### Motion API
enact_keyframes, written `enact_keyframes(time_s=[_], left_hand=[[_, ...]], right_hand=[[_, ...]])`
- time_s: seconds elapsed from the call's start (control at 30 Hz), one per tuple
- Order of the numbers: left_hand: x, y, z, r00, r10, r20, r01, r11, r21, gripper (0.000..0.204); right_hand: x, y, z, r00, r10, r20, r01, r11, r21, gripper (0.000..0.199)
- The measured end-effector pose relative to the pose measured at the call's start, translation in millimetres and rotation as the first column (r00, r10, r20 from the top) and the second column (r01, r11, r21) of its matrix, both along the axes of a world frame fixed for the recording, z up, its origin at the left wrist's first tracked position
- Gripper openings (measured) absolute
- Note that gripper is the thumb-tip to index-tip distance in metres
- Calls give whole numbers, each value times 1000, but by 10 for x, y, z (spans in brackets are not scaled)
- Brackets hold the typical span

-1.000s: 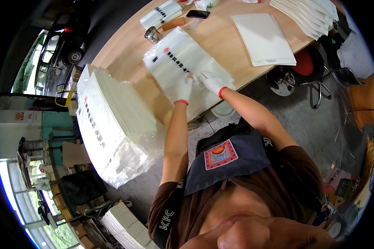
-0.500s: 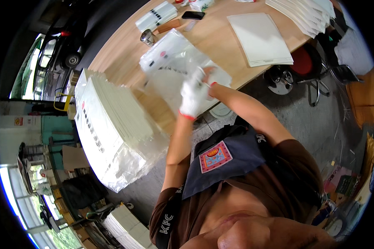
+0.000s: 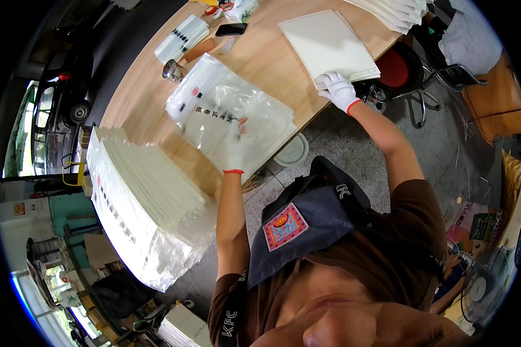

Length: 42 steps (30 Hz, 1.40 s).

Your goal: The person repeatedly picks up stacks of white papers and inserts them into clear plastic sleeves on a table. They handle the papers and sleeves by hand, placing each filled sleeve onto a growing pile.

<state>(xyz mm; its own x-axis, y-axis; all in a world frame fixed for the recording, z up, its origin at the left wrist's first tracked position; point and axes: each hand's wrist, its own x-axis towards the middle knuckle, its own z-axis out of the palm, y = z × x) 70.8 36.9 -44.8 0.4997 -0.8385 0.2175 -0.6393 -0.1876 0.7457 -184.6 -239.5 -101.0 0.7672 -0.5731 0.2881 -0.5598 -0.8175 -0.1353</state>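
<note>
Your left hand (image 3: 234, 149) is on the clear plastic bags (image 3: 200, 118), your right hand (image 3: 337, 91) at the white sheets (image 3: 327, 46)
The bags lie flat on the wooden table (image 3: 266, 75) in front of you, just beside the shiny metal cylinder (image 3: 172, 70); your left fingers rest over their near part, and whether they pinch the film I cannot tell. Your right fingers bend over the near left corner of the sheets, their grip unclear

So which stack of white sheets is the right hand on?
The flat, rectangular stack: the right hand is at its near corner. The ruffled-edged stack lies farther right, away from both hands.
</note>
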Motion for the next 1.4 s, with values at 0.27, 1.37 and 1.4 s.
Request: enact_keyframes(time_s=[0.27, 1.37, 1.4], left_hand=[[-423, -810, 51, 828, -160, -537, 281, 948, 151, 36], [-265, 349, 1704, 774, -344, -531, 233, 935, -266, 56], [-438, 340, 1686, 840, -436, -324, 434, 897, -82, 58]], right_hand=[[40, -425, 408, 940, 226, -255, -306, 888, -344, 14], [15, 1329, 1831, 796, 525, -301, -527, 846, 82, 25], [115, 1381, 1835, 770, 504, -392, -506, 856, 107, 25]])
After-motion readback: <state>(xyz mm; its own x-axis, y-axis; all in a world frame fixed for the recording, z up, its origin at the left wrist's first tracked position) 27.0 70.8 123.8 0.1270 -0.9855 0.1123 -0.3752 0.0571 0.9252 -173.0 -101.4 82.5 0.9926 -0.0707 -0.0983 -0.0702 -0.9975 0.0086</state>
